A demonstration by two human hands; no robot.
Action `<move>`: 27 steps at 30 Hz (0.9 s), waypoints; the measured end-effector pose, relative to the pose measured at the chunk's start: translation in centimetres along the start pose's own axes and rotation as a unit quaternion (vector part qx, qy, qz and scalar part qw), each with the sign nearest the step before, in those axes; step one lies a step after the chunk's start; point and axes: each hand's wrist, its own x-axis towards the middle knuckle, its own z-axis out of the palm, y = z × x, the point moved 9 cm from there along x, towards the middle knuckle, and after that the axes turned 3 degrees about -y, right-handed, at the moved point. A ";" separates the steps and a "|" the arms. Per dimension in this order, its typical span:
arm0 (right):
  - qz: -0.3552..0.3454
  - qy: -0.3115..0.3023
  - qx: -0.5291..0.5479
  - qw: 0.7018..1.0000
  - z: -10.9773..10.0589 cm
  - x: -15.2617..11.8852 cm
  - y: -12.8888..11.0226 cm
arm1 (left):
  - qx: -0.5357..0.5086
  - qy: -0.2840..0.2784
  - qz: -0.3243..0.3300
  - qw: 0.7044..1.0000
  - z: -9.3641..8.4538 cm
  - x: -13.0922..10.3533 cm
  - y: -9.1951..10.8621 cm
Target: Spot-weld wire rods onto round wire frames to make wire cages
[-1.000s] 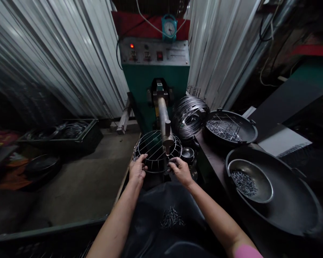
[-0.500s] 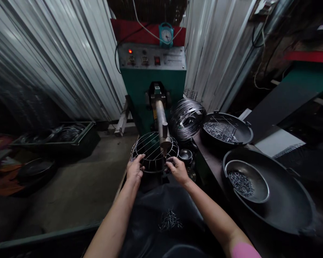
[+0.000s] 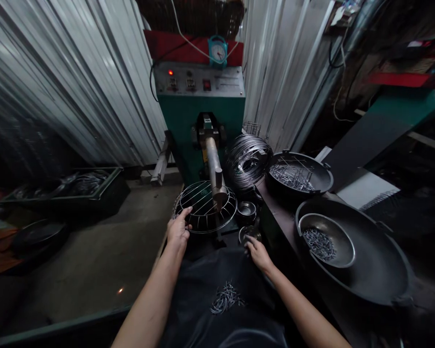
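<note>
A round wire rack [image 3: 206, 232], its thin bars crossing inside a ring, sits under the tip of a spot welder's arm [image 3: 214, 164]. My left hand [image 3: 179, 229] is closed on the rack's left rim, thumb along the top. To the right of the rack, my right hand [image 3: 259, 253] is away from the wire, its fingers slightly apart beside a small metal bowl [image 3: 252, 232]; nothing shows in them. A pile of short bent wire pieces [image 3: 225, 298] lies on the dark apron [image 3: 195, 290] over my lap.
Behind stands the green machine [image 3: 181, 116] with a lit red lamp and a teal clock [image 3: 217, 50]. Coiled wire [image 3: 248, 159], a pan of wire parts [image 3: 322, 176] and a large pan [image 3: 380, 270] holding a bowl [image 3: 348, 258] of pieces are right. A glowing spark [image 3: 120, 290] shows left.
My right hand has drawn back from the welder tip, down and right toward the small bowl. My left hand keeps hold of the rack. A spark has appeared at lower left.
</note>
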 end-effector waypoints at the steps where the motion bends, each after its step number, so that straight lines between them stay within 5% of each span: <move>1: 0.015 -0.010 -0.002 1.000 -0.1 -0.4 0.6 | -0.001 -0.001 -0.001 1.000 0.0 0.0 0.0; 3: 0.007 -0.033 0.031 0.999 0.7 -0.7 -0.1 | -0.001 -0.002 -0.002 1.000 0.0 -0.2 -0.1; 10: -0.124 -0.095 0.090 0.984 8.1 1.0 -9.2 | -0.020 -0.010 0.031 0.999 0.3 -1.5 -0.2; 16: -0.145 -0.096 -0.048 0.984 9.3 2.0 -8.2 | 0.001 -0.021 0.074 0.997 0.3 -1.5 -0.2; 27: -0.137 -0.077 -0.024 0.987 9.0 2.2 -8.0 | -0.043 -0.011 0.064 0.997 0.4 -1.7 -1.1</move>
